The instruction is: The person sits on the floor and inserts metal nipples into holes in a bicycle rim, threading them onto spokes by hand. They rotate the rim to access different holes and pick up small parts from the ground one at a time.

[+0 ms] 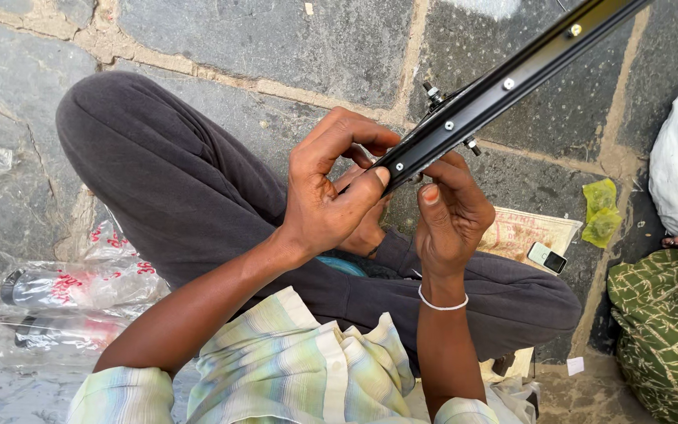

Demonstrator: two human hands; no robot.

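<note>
Running out of frame top right: black rim, only a short arc visible, rest cut off. Spoke nipples and silver eyelets along inner face visible; two small nipple stubs poking out near the hands, detail too small to read. Near end of the rim hidden behind left thumb. Left palm and fingertips turned away, so contact under the rim not visible.

Left hand clenched on the rim's near end: thumb pressed flat on the lower edge, index curled over the top, rim pinched between them. Right hand just beside, under the rim: thumb up against the underside, fingers wrapped behind, grasping the same section. White band on right wrist. Rim held in the air above the lap, tilted up to the right, well clear of the stone floor.

Below: crossed legs in dark trousers, striped shirt at bottom edge. Clear plastic bags on floor at left, contents hard to make out. Paper with a small phone-like item at right, yellow-green plastic scrap beyond. Another person at right edge, mostly cut off: green patterned cloth, part of a hand.
</note>
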